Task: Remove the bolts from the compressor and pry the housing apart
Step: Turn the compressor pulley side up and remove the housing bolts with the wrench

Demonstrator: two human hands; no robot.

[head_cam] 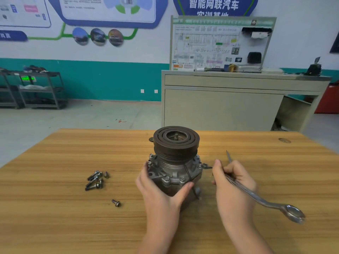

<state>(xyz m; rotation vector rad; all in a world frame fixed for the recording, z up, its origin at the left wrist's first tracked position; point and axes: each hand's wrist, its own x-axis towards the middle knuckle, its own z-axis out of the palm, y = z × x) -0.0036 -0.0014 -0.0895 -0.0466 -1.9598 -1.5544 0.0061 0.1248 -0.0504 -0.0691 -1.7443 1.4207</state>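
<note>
The compressor (174, 162) stands upright on the wooden table (55, 217), dark pulley on top, several bolts still in its flange. My left hand (161, 187) grips the housing's lower left side. My right hand (231, 180) holds a combination wrench (266, 202); its open end reaches a bolt on the compressor's right flange, and its ring end sticks out to the right. A thin metal tool (229, 156) also pokes up from my right hand. Several removed bolts (95, 179) lie in a heap to the left, with one bolt (116, 202) apart and nearer to me.
Beyond the table stands a beige training bench (229, 99) with a wiring display board (220, 44). Grey metal shelving (36, 88) lines the teal wall at the far left. A knot mark shows on the table at the far right.
</note>
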